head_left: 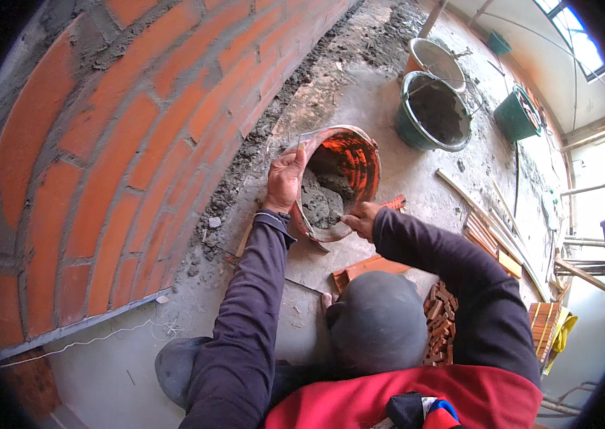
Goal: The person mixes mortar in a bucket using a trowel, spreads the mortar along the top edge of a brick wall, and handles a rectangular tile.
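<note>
An orange-red bucket (370, 161), its rim crusted with mortar, is tilted so that its mouth faces me. Wet grey mortar (314, 187) lies inside it. My left hand (286, 180) is closed on the left side of the rim, next to the wire handle. At the right side of the mouth, my right hand (364, 219) is closed around the handle of what looks like a trowel. Its mortar-smeared blade (325, 206) lies against the mortar; the fingers hide most of the handle.
A brick wall (113, 171) with mortar joints rises at my left, with mortar droppings (234, 175) along its foot. A green bucket of mortar (424, 132) stands ahead, near another bucket (437, 61). Bricks (442, 318) and wooden strips (485, 207) lie at the right.
</note>
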Motion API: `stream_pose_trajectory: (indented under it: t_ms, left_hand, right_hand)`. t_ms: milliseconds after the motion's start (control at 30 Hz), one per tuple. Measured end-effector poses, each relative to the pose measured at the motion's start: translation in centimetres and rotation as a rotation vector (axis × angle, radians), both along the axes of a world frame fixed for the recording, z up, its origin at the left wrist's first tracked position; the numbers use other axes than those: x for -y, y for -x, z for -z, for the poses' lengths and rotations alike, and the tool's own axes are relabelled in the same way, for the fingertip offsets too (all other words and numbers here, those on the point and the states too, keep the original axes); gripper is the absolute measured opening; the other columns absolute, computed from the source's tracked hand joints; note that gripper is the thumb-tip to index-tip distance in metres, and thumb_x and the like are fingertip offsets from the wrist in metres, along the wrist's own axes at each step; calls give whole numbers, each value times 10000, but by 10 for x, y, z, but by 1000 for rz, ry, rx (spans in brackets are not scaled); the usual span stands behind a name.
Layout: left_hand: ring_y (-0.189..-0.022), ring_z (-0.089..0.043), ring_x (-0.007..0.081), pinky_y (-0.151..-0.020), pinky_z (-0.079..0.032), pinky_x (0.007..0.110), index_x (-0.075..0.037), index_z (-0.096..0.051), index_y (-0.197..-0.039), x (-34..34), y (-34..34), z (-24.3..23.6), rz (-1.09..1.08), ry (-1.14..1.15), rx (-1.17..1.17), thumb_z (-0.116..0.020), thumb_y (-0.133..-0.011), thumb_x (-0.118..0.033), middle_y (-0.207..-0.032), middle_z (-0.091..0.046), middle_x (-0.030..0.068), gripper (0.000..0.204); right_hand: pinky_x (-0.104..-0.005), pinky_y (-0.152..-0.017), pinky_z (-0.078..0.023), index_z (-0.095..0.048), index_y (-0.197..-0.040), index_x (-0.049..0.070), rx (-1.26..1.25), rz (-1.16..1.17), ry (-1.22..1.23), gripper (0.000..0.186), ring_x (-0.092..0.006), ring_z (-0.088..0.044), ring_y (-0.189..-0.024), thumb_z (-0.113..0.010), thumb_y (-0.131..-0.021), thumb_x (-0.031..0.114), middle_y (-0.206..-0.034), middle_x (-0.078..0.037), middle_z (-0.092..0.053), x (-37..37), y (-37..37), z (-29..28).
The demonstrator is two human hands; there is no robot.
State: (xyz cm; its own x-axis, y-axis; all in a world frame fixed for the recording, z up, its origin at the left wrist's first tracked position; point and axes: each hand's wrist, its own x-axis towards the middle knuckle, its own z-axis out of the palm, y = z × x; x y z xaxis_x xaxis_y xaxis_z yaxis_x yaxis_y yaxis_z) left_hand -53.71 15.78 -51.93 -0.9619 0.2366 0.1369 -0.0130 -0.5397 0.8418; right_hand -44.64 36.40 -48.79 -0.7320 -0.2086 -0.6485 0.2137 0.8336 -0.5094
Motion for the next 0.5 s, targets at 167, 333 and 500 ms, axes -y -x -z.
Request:
stream_pose_trajectory:
  t_ms: [167, 333, 500]
  left_hand:
    - [-1035, -558, 160, -940, -375, 285, 97, -653, -1032, 1, -6, -19, -31, 243, -124, -503, -998, -281, -1092, -644, 89, 408]
    - [-912, -518, 130, -848, -373, 278, 72, -633, -812, -9, -5, -22, 15, 114, -148, -524, -992, -292, -986, -622, 56, 420]
    - [-797, -442, 101, -765, -345, 263, 39, -524, -628, -8, -1, -11, 21, 107, -87, -546, -984, -284, -839, -533, 12, 482]
  right_hand:
    - [-463, -686, -508, -641, -843, 21, -466, 15, -155, 268, -374, -645, -759, -587, -879, 282, -756, -198, -639, -16, -36, -3]
    - [-477, -708, -517, -601, -1031, 75, -675, -10, -372, 239, -397, -639, -765, -607, -873, 254, -874, -191, -641, -34, -41, -15]
    - [-490, -721, -507, -619, -1010, 37, -441, -50, -235, 303, -412, -639, -766, -539, -926, 318, -842, -209, -663, -34, -20, -38]
